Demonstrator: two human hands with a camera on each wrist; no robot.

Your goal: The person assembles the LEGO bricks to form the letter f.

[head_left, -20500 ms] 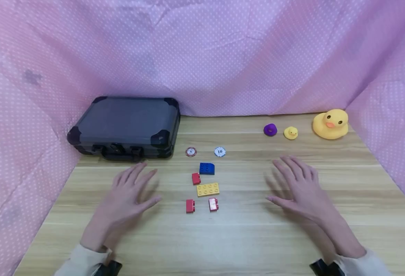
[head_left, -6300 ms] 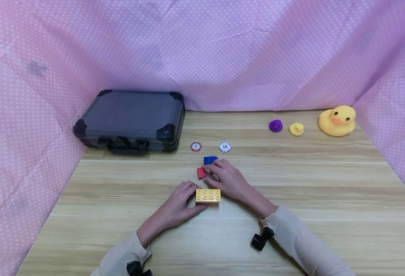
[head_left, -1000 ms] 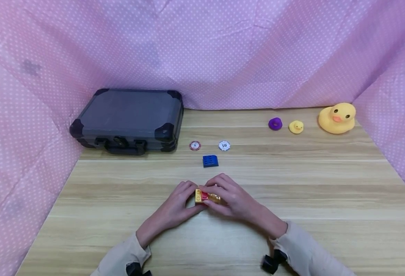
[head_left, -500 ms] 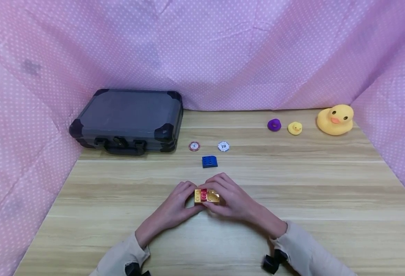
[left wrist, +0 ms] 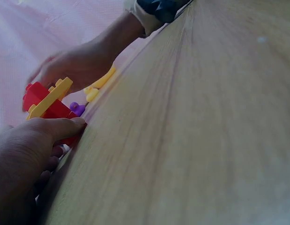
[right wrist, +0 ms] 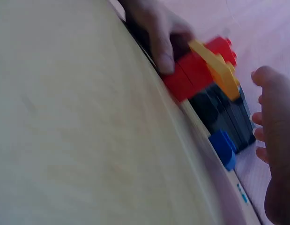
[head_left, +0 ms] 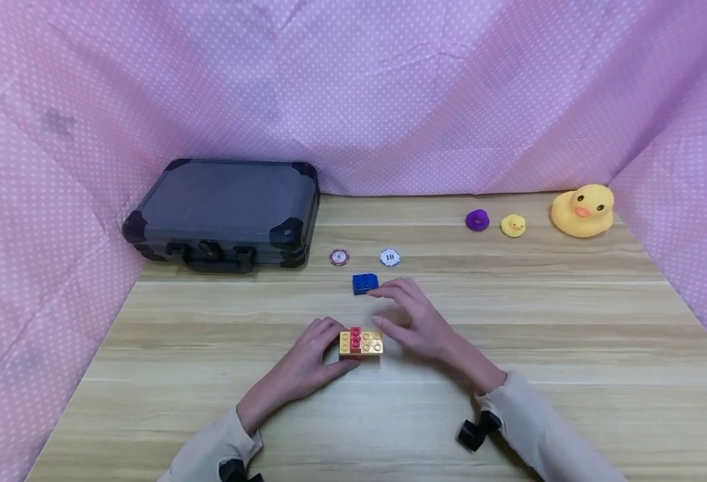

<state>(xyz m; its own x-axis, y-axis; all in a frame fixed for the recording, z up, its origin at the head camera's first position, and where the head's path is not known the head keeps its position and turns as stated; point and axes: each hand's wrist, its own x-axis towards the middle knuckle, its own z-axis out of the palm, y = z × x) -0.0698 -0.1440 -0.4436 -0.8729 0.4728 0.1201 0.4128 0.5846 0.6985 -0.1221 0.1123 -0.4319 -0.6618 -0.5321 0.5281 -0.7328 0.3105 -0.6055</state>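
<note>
In the head view, my left hand (head_left: 305, 361) grips the lower part of a small stack of toy building bricks. Two red bricks (right wrist: 184, 77) form its base, held between thumb and fingers in the right wrist view. Across them lies a flat yellow brick (head_left: 373, 343), and a red brick (head_left: 356, 339) sits on top, left of its middle. My right hand (head_left: 422, 325) holds nothing; its thumb and fingers are apart. One of its fingertips is right at the near right edge of a blue brick (head_left: 363, 284), which lies behind the stack.
Two poker chips, one red-rimmed (head_left: 339, 257) and one blue-rimmed (head_left: 389, 257), lie behind the blue brick. A dark hard case (head_left: 227, 207) stands at the back left. Purple (head_left: 477, 220), small yellow (head_left: 513, 225) and large yellow (head_left: 582, 211) rubber ducks line the back right.
The loose red and yellow bricks from earlier are now stacked. Within the last half second my right hand has let go of the top red brick and moved back toward the blue one.
</note>
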